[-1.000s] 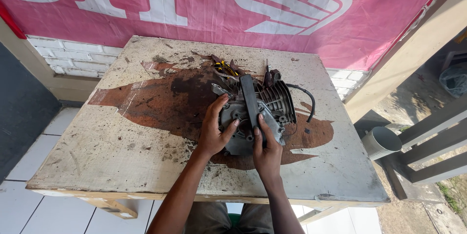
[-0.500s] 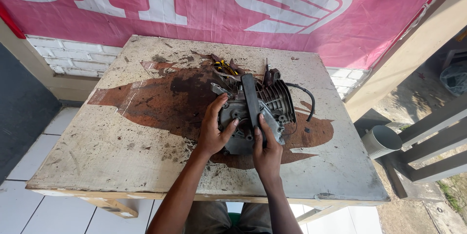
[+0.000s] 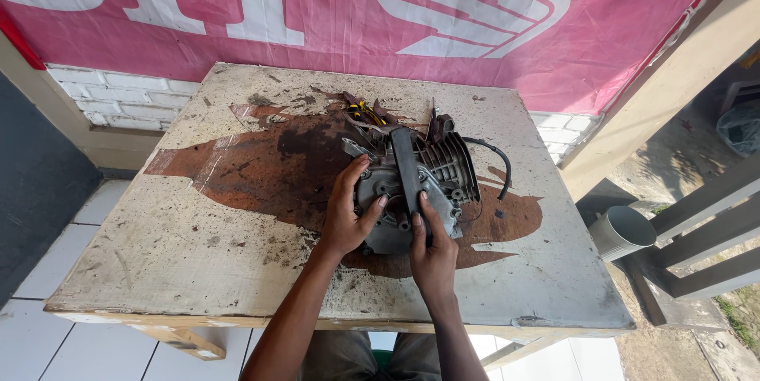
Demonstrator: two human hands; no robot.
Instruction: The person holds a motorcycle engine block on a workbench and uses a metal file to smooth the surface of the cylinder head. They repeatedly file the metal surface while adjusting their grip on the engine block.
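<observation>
Both hands press on a small grey engine (image 3: 416,183) at the centre of the frame, on a stained, worn wooden table (image 3: 158,238) — the left hand (image 3: 348,215) with fingers spread flat on the round side cover, the right hand (image 3: 431,250) with fingertips laid against the dark strap-like bar across it, neither closed in a grip. The step looks like steadying; what follows calls for a firmer hold. Finned cylinder, black hose (image 3: 495,161) at right, yellow wires (image 3: 364,112) behind.
</observation>
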